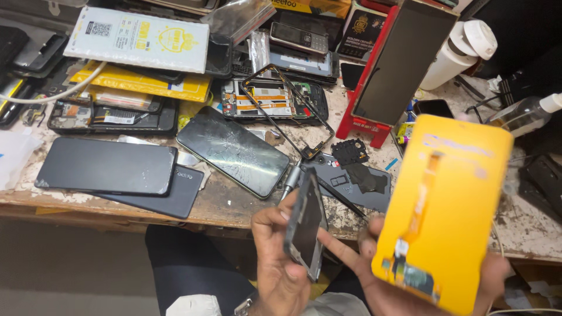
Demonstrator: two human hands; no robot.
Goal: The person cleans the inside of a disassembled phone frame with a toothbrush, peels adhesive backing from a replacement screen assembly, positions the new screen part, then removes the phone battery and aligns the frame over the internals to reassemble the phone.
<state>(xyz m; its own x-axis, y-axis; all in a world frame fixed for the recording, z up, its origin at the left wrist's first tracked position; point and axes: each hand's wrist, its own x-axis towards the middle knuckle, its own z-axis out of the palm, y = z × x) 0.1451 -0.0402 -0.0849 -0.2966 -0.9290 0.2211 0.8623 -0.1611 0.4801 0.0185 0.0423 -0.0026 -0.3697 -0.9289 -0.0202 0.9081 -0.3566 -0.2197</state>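
My left hand [280, 257] grips a dark phone body [305, 225] edge-on, tilted upright over my lap at the bench's front edge. My right hand [374, 287] holds up a replacement screen panel [445, 210] with its yellow backing and orange flex cable facing me; its index finger stretches left and touches the phone body. A cracked black screen [234, 151] lies flat on the bench just beyond my left hand. A thin black phone frame [287, 111] rests tilted behind it.
The worn bench [228, 202] holds two black phones at left [108, 167], an opened phone [275, 99], a grey back cover with loose parts [351, 181], a screwdriver [291, 178], a red stand with a dark panel [404, 64], white bottles at right [462, 50] and stacked boxes behind.
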